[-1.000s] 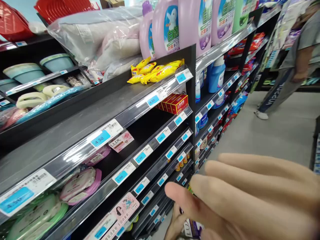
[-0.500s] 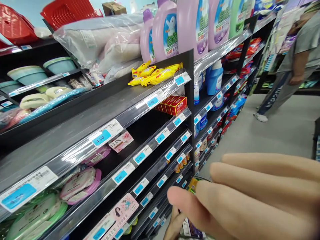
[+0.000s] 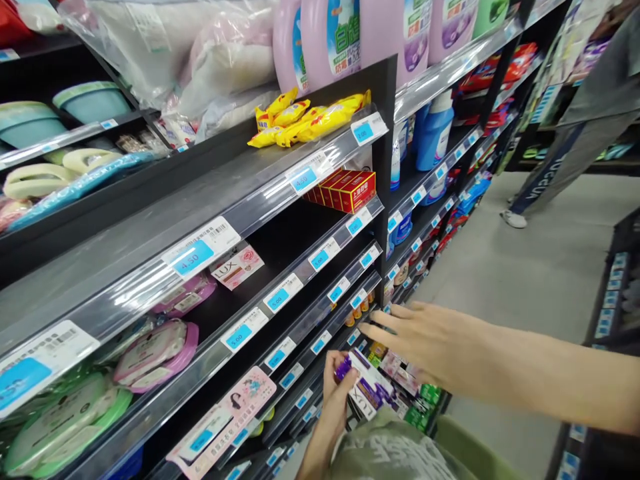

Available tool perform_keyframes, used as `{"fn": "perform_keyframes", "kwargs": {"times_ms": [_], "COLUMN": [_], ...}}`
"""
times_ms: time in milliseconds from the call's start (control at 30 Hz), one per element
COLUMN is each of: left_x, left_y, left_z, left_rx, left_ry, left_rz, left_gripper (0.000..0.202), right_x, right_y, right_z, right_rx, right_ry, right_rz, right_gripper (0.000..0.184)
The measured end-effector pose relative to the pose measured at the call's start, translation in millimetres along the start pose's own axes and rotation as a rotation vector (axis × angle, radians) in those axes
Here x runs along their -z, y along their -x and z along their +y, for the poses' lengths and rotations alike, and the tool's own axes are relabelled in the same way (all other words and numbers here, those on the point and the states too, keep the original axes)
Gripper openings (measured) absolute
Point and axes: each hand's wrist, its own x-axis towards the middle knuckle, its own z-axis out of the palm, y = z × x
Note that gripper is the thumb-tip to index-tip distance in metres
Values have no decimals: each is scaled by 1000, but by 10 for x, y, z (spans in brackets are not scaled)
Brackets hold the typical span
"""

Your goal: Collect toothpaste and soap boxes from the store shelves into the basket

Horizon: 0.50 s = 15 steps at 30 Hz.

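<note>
My left hand (image 3: 334,393) is low in the middle, its fingers closed round a purple and white soap box (image 3: 367,387) marked LUX. My right hand (image 3: 425,337) reaches in from the right with the fingers stretched out flat, hovering just above that box and above a batch of small coloured boxes (image 3: 407,380) beneath it. Both hands are close to the lower shelves of the black rack (image 3: 320,313). The right hand holds nothing.
Black shelving with blue price tags (image 3: 193,257) runs along the left, carrying yellow packets (image 3: 305,117), red boxes (image 3: 345,189), a pink LUX box (image 3: 237,267) and lilac detergent jugs (image 3: 330,40). Another person's legs (image 3: 555,167) stand down the aisle at the right.
My right hand has moved away from the camera and down towards the box in my left hand. The view has dipped, bringing the soap box and my left hand into sight.
</note>
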Motion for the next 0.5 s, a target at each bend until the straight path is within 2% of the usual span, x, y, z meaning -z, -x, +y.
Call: {"fn": "perform_keyframes", "kwargs": {"times_ms": [67,133,167,267,333,433,500], "left_x": [-59,-145,-194,-321,-368,-375,-361], "left_y": [-14,-61,-89,-153,-162,-142,-125], "left_z": [55,117,143,178,172,154,155], "left_rx": [-46,-79,-87,-59,-10,18,6], "left_ry": [1,9,25,104,159,236,264], "left_rz": [14,33,45,74,58,-11,-33], "left_gripper": [47,47,48,51,42,28,26], "right_x": [-193,-262,-268,-264,-271,-284,-287], "right_y": [-6,-50,-77,-128,-123,-98,-97], "right_z": [94,174,207,269,285,289,285], "right_rx": [-38,-79,-106,-167,-179,-175,-173], "right_ry": [-78,-143,-153,-149,-175,-231,-247], "right_rz": [-237,-405,-443,-447,-452,-459,-468], "right_gripper": [96,100,99,99,97,88,89]}}
